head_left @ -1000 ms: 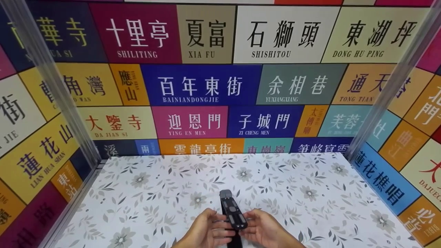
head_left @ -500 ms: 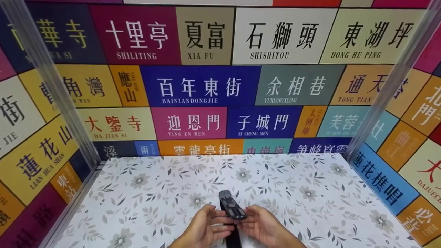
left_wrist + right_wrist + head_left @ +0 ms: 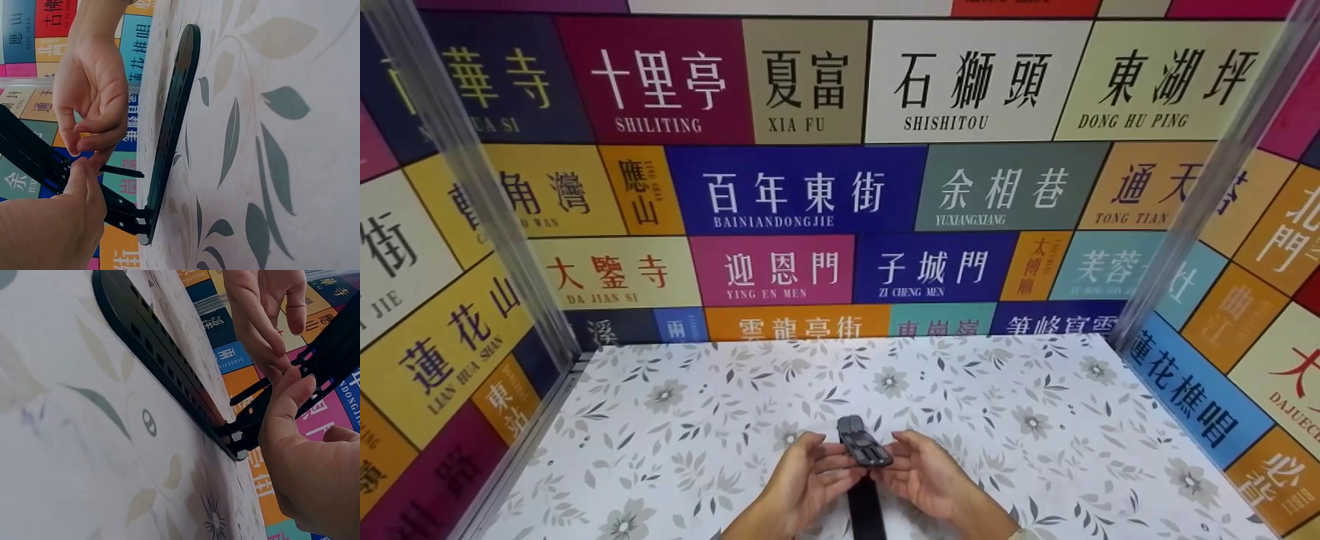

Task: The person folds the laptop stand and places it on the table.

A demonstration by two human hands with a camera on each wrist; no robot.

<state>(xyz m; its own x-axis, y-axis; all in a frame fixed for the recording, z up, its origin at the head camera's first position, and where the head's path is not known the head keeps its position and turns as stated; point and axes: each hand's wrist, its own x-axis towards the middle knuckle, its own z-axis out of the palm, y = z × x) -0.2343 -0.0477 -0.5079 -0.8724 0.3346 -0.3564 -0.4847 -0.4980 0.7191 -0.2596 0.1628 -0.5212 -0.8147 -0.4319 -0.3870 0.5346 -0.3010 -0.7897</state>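
A black folding stand (image 3: 864, 444) stands on the table between my hands. In the left wrist view its long slotted base (image 3: 173, 118) lies on the tabletop, with a hinged arm rising from the far end. A thin strut (image 3: 125, 171) sticks out below the arm's middle joint, and an upper plate (image 3: 28, 146) slants off from there. My left hand (image 3: 806, 476) holds that joint from the left, fingertips on its edge. From the other side my right hand (image 3: 921, 474) grips the same joint, thumb and fingers bent around it, as the right wrist view shows.
The table (image 3: 697, 420) wears a white cover with grey flowers and leaves. Behind and beside it rise panels (image 3: 795, 187) of coloured blocks with Chinese characters. Clear upright posts (image 3: 1177, 187) mark the back corners.
The upper plate's near end has swung up and away from me, so the plate looks shorter. Both hands have moved slightly forward with it, while the base stays put.
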